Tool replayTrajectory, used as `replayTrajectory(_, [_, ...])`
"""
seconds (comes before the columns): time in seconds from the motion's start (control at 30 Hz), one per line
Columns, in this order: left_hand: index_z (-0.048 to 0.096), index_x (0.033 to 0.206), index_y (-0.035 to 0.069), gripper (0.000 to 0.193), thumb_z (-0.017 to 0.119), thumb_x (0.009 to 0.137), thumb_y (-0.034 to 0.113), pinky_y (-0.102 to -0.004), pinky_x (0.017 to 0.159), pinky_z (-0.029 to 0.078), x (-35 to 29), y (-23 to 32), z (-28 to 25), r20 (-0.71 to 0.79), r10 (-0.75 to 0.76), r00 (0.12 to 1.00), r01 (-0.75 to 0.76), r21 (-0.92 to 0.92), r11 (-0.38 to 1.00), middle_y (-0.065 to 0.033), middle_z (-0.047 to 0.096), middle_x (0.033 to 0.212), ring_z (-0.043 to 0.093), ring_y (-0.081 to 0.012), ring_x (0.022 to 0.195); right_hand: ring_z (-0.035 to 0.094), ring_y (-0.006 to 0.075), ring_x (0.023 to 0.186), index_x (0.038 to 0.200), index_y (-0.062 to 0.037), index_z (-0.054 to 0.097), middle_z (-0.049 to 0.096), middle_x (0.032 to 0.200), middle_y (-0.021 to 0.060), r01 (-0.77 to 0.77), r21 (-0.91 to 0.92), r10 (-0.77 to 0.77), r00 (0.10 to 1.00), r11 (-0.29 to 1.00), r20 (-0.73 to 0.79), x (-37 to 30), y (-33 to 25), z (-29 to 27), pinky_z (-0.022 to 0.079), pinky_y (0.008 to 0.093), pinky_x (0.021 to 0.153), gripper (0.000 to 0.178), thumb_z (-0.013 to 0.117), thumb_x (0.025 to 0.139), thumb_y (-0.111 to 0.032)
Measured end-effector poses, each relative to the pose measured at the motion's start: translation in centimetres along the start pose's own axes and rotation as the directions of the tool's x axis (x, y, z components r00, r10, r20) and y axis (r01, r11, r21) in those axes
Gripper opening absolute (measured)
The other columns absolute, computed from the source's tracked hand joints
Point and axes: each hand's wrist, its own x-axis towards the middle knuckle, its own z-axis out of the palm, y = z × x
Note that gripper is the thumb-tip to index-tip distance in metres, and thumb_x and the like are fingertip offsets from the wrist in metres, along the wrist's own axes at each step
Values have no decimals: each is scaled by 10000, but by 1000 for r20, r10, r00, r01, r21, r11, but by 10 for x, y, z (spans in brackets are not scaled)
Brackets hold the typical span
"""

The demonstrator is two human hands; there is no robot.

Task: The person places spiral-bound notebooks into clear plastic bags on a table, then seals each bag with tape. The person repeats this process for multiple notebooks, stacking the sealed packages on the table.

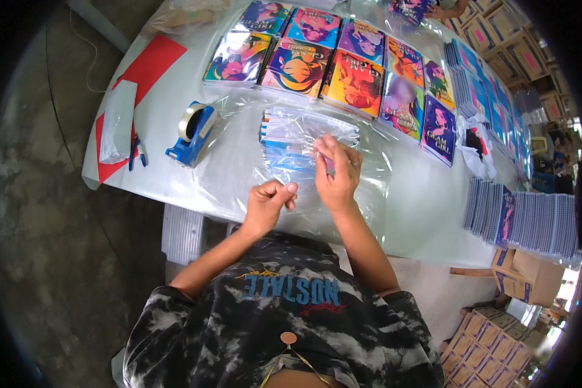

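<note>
The stack of booklets [304, 139] lies inside a clear plastic bag [291, 161] at desk [420, 207] centre; glare blurs its covers. Its long axis runs 9 to 3 o'clock, spines toward 9. The right hand [336, 174] pinches the bag's film at the stack's 5 o'clock corner. The left hand [268, 204] is closed; whether it grips film cannot be told. A tape dispenser [193, 132] sits at 9 o'clock.

Bright colours on a white surface [420, 213]
Blue tape dispenser [194, 134]; red sheet [150, 64] beyond it; multicoloured cartoon-print booklets [317, 61]; clear wrap [291, 139].
</note>
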Motion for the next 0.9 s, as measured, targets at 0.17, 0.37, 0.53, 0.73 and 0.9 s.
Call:
replayTrajectory(0.17, [598,717,29,280,635,858,268,-387,711,483,20,140,20,417,829,373,-748,-393,535,-97,647,739,618,-281,730,608,169,875,1031,-94,601,663,902,22,38,-55,-45,991,998,-124,-9,-1,5,379,299,753,353,719,711,-5])
replayTrajectory(0.37, [609,720,24,219,616,879,175,-247,672,448,39,-1,5,-80,-41,996,52,138,989,-52,641,713,561,-76,673,605,161,880,1065,-102,557,653,929,14,61,15,-59,991,998,-118,-12,5,9,374,292,767,413,730,703,-3])
replayTrajectory(0.53, [548,689,57,249,581,892,199,-305,751,450,18,3,1,123,5,992,2,-61,998,-86,627,717,584,-147,728,601,153,894,1066,-103,546,647,961,4,55,-28,-57,995,998,-77,-15,6,10,371,291,789,423,732,700,-4])
replayTrajectory(0.73, [522,778,49,235,567,869,260,-434,849,436,28,88,29,295,606,739,-446,-459,768,-138,601,793,591,-285,862,591,152,932,1075,-107,545,640,976,-6,29,-20,-31,996,999,-82,-12,1,5,365,294,799,424,713,702,5])
replayTrajectory(0.9, [608,850,38,132,578,892,159,-289,803,433,32,9,1,107,207,972,-187,-176,967,-103,667,932,577,-133,815,580,158,946,1080,-103,552,635,987,-4,19,-4,-19,999,1000,-50,-17,3,7,364,308,801,411,693,711,10])
